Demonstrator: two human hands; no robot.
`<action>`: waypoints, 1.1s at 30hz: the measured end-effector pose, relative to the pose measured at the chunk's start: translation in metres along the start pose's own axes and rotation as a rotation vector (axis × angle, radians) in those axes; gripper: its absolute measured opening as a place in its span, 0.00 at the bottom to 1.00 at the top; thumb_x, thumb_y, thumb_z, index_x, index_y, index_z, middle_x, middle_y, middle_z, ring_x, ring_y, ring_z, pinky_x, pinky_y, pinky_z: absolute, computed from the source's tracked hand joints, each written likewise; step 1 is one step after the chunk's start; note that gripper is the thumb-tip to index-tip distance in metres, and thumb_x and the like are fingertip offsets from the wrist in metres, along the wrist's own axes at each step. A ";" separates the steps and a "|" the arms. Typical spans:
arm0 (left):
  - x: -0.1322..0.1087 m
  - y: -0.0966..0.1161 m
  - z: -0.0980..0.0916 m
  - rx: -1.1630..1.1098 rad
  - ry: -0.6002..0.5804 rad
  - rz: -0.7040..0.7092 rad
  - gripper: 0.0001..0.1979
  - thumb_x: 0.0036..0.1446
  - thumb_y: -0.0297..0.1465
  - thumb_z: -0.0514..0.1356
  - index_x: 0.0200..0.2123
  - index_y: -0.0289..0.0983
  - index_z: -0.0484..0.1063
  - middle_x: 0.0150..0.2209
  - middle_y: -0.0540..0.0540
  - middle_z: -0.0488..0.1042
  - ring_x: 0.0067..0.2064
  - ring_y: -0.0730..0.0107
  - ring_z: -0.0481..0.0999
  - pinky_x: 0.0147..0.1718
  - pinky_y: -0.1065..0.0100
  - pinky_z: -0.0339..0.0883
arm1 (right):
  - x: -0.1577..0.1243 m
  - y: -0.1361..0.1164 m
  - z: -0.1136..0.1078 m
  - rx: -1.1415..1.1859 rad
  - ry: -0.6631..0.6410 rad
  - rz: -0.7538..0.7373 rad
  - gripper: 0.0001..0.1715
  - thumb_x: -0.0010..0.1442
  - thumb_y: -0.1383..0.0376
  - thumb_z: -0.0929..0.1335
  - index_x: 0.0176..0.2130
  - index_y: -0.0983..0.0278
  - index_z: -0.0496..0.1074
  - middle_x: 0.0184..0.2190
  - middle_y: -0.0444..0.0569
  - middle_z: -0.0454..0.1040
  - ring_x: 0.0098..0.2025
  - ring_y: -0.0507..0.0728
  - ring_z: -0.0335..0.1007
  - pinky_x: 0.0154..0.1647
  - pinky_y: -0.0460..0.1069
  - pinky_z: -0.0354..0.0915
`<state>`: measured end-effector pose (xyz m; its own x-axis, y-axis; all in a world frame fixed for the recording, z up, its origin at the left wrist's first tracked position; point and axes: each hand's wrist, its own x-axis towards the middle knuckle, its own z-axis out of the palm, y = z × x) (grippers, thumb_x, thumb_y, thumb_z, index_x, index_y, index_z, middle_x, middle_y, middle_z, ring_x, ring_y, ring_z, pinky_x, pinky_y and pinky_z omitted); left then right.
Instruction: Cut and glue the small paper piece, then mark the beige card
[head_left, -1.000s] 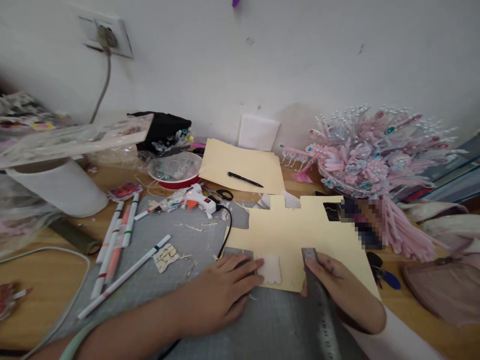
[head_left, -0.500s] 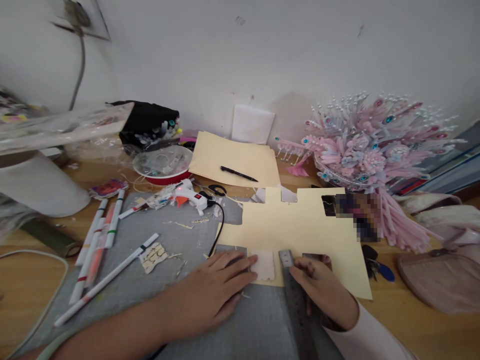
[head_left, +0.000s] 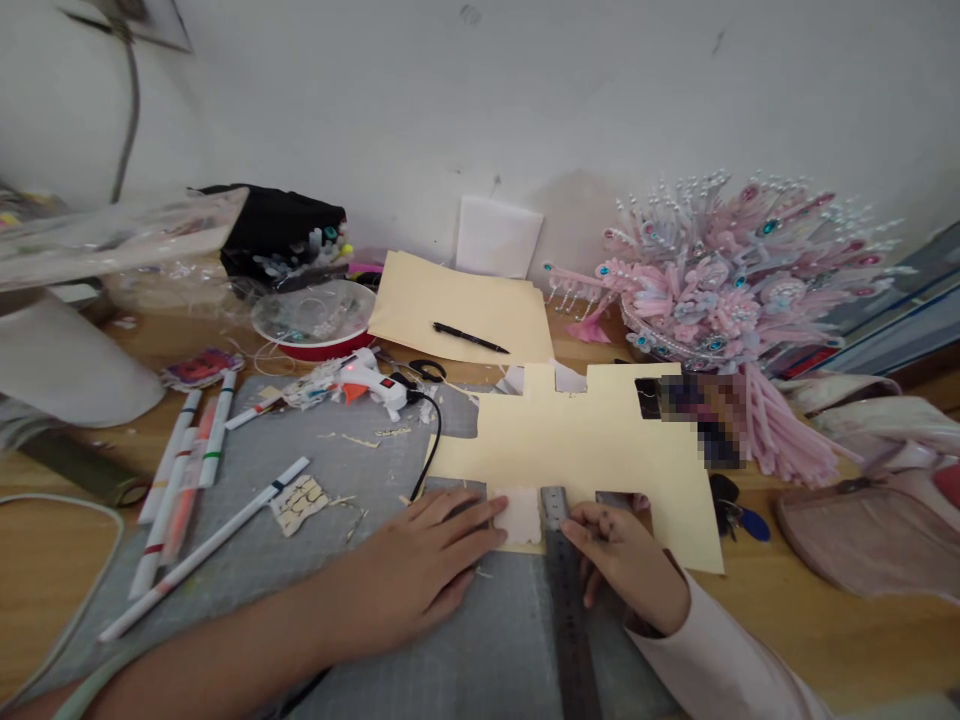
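My left hand [head_left: 442,560] lies flat with its fingers stretched out, partly on the grey cutting mat [head_left: 420,665] and partly at the lower edge of a cut-out cream card sheet [head_left: 570,435]. Its fingertips press on a small white card [head_left: 520,515] with a wavy edge, which rests on the cream sheet. Along that card's right side stands a metal ruler [head_left: 568,600], running toward me. My right hand [head_left: 630,565] grips the ruler's edge near its far end, thumb and fingers closed; some fingers are hidden behind the hand.
White markers [head_left: 202,555] and a patterned scrap [head_left: 298,505] lie left. A glue gun [head_left: 375,385] with a black cord sits behind the left hand. A pen [head_left: 471,337] rests on stacked cream sheets [head_left: 405,300]. A pink beaded headdress [head_left: 720,290] stands back right, keys [head_left: 754,525] below.
The ruler, in my right hand, has shifted slightly left, closer against the white card's right edge. My left hand stays on the card. The whole view has moved a little.
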<state>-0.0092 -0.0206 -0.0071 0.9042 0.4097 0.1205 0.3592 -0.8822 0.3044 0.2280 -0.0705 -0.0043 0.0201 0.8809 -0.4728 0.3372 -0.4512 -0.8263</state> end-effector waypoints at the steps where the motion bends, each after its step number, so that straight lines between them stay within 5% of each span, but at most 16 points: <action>1: 0.000 0.000 0.001 0.001 0.000 0.002 0.22 0.56 0.25 0.51 0.54 0.41 0.59 0.60 0.49 0.56 0.58 0.59 0.56 0.55 0.54 0.57 | 0.000 -0.001 0.000 -0.002 -0.004 0.002 0.25 0.46 0.45 0.64 0.22 0.64 0.57 0.12 0.34 0.55 0.10 0.46 0.59 0.09 0.40 0.60; 23: -0.001 -0.001 0.002 0.000 -0.045 -0.015 0.21 0.58 0.27 0.49 0.55 0.41 0.58 0.61 0.51 0.53 0.60 0.61 0.53 0.57 0.56 0.53 | -0.006 -0.001 0.003 -0.233 0.052 0.016 0.21 0.56 0.51 0.61 0.22 0.63 0.58 0.12 0.37 0.62 0.10 0.47 0.60 0.07 0.39 0.53; 33: 0.004 0.004 -0.002 0.041 -0.054 -0.033 0.24 0.58 0.34 0.53 0.58 0.47 0.52 0.61 0.42 0.51 0.59 0.52 0.54 0.53 0.50 0.56 | -0.007 0.001 0.000 -0.138 -0.053 -0.051 0.23 0.56 0.48 0.59 0.23 0.62 0.56 0.09 0.34 0.58 0.08 0.46 0.55 0.07 0.39 0.49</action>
<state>-0.0045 -0.0221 -0.0037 0.9022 0.4271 0.0598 0.3976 -0.8775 0.2682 0.2283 -0.0769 -0.0016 -0.0485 0.8917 -0.4501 0.4630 -0.3792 -0.8011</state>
